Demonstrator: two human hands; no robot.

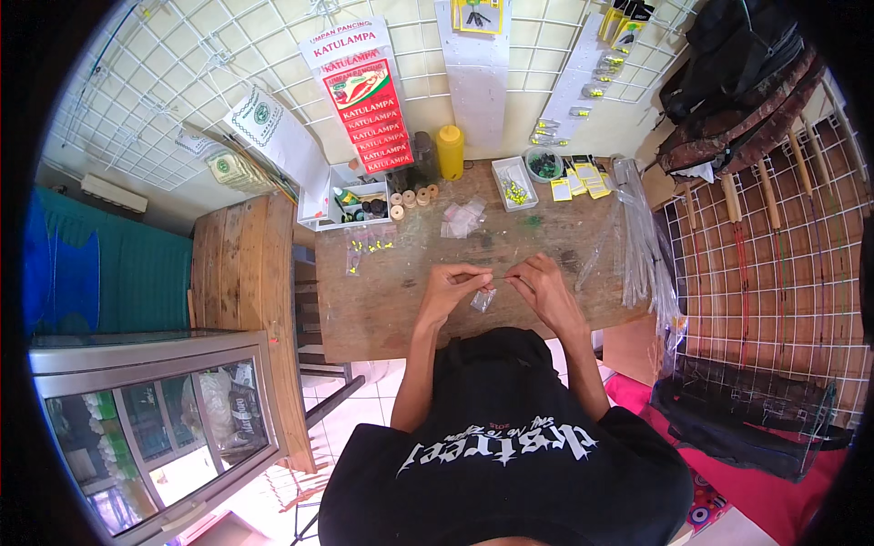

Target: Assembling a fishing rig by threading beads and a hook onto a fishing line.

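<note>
My left hand [448, 289] is closed in a pinch over the near part of the wooden table [364, 314]. A small clear plastic bag [482, 301] hangs just below its fingertips and appears held there. Close by on the right, my right hand [543, 288] pinches with thumb and forefinger. A thin dark bit shows between the two sets of fingertips, too small to name. Beyond the hands lies a pile of small clear bags [463, 219]. Farther left are filled bags with yellow-green pieces [367, 247].
A white box of yellow-green pieces [516, 185], a round tub [543, 165] and yellow cards [583, 178] stand at the back. Left of them are a yellow bottle [450, 153], wooden spools [409, 198] and a white organizer [314, 217]. Long clear sleeves [635, 246] lie along the right edge.
</note>
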